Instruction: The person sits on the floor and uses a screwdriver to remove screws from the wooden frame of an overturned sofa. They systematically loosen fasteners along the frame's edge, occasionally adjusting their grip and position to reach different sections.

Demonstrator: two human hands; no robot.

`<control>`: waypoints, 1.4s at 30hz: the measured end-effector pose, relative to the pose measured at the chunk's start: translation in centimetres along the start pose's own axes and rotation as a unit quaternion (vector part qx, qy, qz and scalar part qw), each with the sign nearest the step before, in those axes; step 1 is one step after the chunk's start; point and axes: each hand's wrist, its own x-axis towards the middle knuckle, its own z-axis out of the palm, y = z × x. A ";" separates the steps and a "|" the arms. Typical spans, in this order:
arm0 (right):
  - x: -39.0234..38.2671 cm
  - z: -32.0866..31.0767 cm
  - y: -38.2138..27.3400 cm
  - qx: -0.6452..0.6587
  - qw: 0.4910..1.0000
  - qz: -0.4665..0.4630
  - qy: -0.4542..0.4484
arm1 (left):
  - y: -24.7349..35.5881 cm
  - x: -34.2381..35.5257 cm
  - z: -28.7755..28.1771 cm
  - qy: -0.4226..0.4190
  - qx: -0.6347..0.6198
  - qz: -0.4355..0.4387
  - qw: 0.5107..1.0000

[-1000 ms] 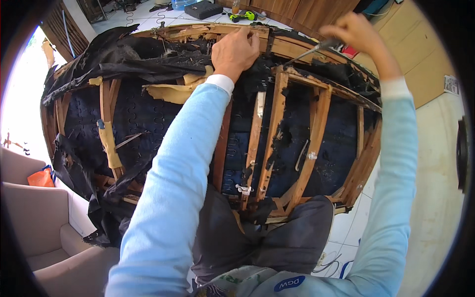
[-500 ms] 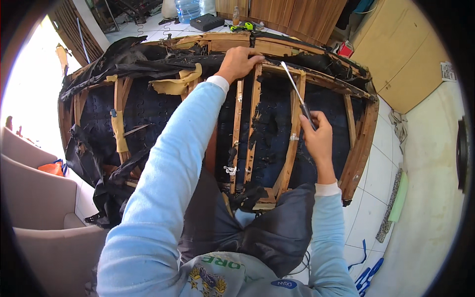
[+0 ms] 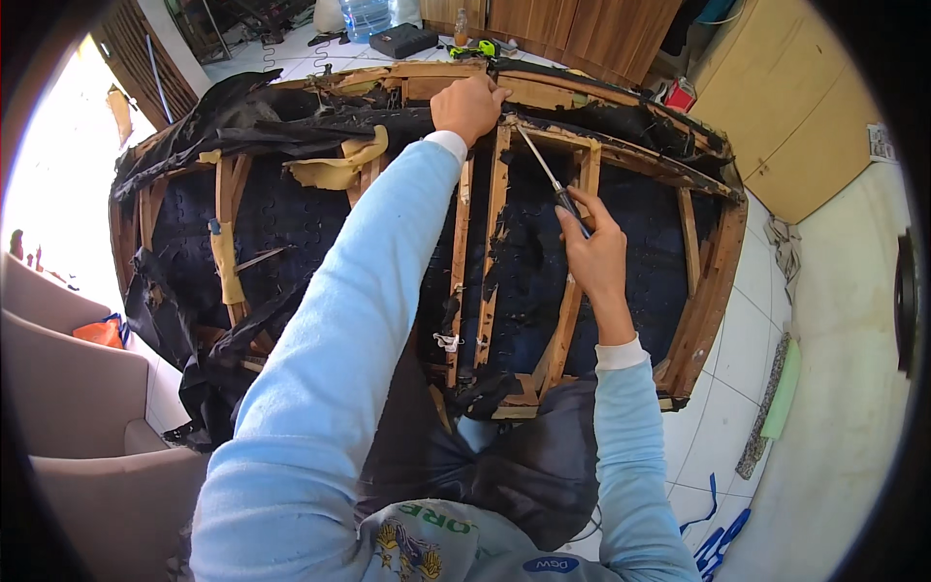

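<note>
A wooden furniture frame (image 3: 715, 296) lies before me, with torn black fabric (image 3: 378, 136) along its far rail. My left hand (image 3: 468, 107) is at the middle of that rail, its fingers closed on the fabric's edge; the fingertips are partly hidden. In my right hand (image 3: 595, 254) is a screwdriver (image 3: 543, 163) with a dark handle and a metal shaft. Its tip meets the far rail just right of my left hand, near the top of a middle slat (image 3: 497, 184). Yellowish foam (image 3: 339, 173) hangs from the rail on the left.
Beige chairs (image 3: 87, 364) stand at the left. Beyond the frame are a water jug (image 3: 367, 19), a black case (image 3: 403, 41) and a small bottle (image 3: 462, 27). A wooden board (image 3: 800, 116) leans at the right, and blue straps (image 3: 722, 543) lie on the tiled floor.
The screwdriver in my right hand has moved left, bringing its tip onto the rail beside my left hand. My left hand has shifted slightly farther away.
</note>
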 end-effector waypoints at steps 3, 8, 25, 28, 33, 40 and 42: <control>0.2 0.1 2.0 0.027 0.999 -0.034 0.018 | -0.4 -1.3 -0.9 0.006 -0.117 0.043 0.992; 1.4 0.8 3.3 0.017 0.997 -0.062 0.039 | -3.6 -2.2 -0.6 -0.008 -0.113 0.264 0.958; 1.6 1.6 5.3 0.090 0.994 -0.066 0.014 | -3.2 -2.4 -1.5 -0.061 -0.093 0.261 0.959; 1.6 1.9 5.7 0.113 0.992 -0.054 0.005 | -3.5 -2.2 -1.2 -0.056 -0.092 0.266 0.958; 1.3 2.1 5.1 0.125 0.991 -0.056 0.009 | -3.2 -1.5 -1.8 -0.110 -0.087 0.239 0.961; 1.4 2.9 5.6 0.123 0.990 -0.070 0.022 | -3.8 -1.7 -0.9 -0.048 -0.133 0.247 0.959; 1.4 2.9 5.9 0.113 0.990 -0.077 0.030 | -3.7 -1.7 -0.6 -0.029 -0.137 0.258 0.956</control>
